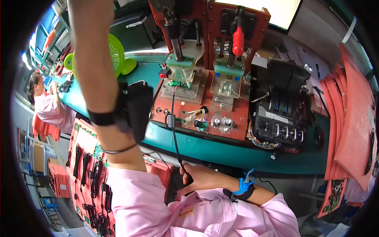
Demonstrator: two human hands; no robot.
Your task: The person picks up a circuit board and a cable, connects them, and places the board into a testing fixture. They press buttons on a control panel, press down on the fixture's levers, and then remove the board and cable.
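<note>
My left arm rises across the left of the view, a black band on its wrist. The left hand [91, 59] is raised close to the camera, blurred, with its fingers cut off by the top edge. A black strapped piece [139, 108] shows beside that wrist. Low in the middle, my right hand [200, 177] is closed around a black cable [176, 142]. This cable has a ferrite bead [170, 121] and runs up to a green circuit board [181, 84] in the left press fixture [183, 65]. A blue strap [245, 183] circles the right wrist.
A second press with a red handle [238, 41] stands to the right. Beyond it are a black instrument [280, 118] and pink foam sheets [335, 118]. A foam board with several coiled cables [94, 177] lies at left, near a green fan [116, 55]. A co-worker [49, 102] sits far left.
</note>
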